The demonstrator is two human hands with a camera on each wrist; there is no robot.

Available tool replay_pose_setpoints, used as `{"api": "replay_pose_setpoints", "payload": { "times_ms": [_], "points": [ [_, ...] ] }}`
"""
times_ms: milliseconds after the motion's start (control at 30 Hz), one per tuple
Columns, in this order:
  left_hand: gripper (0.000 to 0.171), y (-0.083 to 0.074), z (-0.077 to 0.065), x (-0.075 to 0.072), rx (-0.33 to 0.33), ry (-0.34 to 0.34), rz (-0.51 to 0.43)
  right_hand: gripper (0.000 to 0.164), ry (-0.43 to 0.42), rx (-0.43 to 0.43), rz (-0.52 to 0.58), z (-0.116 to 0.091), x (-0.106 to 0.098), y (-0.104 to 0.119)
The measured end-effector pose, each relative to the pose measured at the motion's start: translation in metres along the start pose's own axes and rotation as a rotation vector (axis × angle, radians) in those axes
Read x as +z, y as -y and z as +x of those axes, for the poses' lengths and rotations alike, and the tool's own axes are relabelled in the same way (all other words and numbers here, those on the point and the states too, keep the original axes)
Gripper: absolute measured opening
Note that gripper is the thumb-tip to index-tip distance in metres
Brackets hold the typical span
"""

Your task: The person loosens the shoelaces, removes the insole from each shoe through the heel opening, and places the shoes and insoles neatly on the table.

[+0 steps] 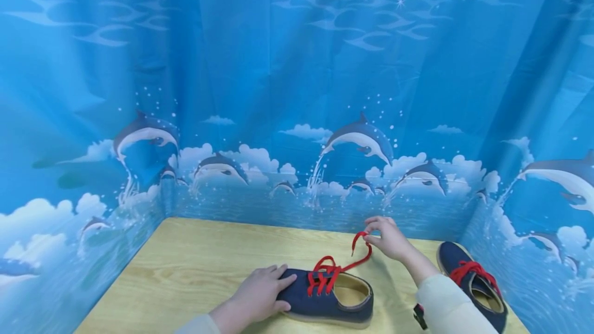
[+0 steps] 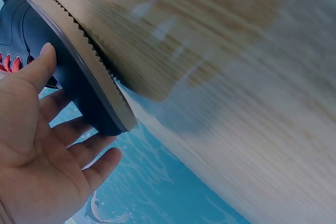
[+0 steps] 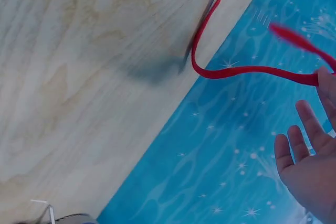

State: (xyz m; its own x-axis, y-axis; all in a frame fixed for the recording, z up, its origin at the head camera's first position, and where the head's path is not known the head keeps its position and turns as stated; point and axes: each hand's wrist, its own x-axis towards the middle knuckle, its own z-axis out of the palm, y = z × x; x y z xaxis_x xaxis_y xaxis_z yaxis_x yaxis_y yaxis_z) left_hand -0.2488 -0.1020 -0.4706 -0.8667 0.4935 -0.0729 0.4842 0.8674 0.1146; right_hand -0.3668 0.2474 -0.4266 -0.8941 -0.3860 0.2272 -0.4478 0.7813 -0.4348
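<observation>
A navy blue shoe (image 1: 303, 295) with a tan sole lies on its base, its toe pointing left. My left hand (image 1: 260, 293) grips the toe, thumb on the near side and fingers on the far side; in the left wrist view the thumb (image 2: 44, 66) presses the upper. Red laces cross the shoe's eyelets. One red shoelace (image 1: 359, 262) runs up from the shoe to my right hand (image 1: 387, 238), which pinches it behind and to the right of the shoe. The lace's free tip dangles from the pinch. In the right wrist view the other fingers of that hand are spread loosely.
A second navy shoe (image 1: 473, 285) with red laces sits at the table's right side, beside my right forearm. The wood-grain table (image 1: 199, 251) ends at a blue dolphin-print curtain (image 1: 297, 92) at the back and sides.
</observation>
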Motion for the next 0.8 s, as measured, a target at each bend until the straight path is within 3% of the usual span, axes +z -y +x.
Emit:
{"api": "replay_pose_setpoints", "payload": {
  "times_ms": [267,467,567,800],
  "points": [
    [0.065,0.000,0.001,0.001,-0.003,0.001,-0.005,0.010,-0.054,0.079,0.021,-0.003,0.014,-0.012],
    [0.065,0.001,0.001,0.001,-0.010,0.000,-0.012,0.009,-0.073,0.064,-0.013,-0.008,0.026,-0.017],
    [0.065,0.001,0.001,0.002,-0.009,0.001,-0.013,0.003,-0.073,0.080,-0.032,-0.011,0.028,-0.019],
    [0.065,0.001,0.002,0.001,-0.016,0.008,-0.027,0.009,-0.086,0.083,-0.040,-0.016,0.023,-0.014]
  ]
}}
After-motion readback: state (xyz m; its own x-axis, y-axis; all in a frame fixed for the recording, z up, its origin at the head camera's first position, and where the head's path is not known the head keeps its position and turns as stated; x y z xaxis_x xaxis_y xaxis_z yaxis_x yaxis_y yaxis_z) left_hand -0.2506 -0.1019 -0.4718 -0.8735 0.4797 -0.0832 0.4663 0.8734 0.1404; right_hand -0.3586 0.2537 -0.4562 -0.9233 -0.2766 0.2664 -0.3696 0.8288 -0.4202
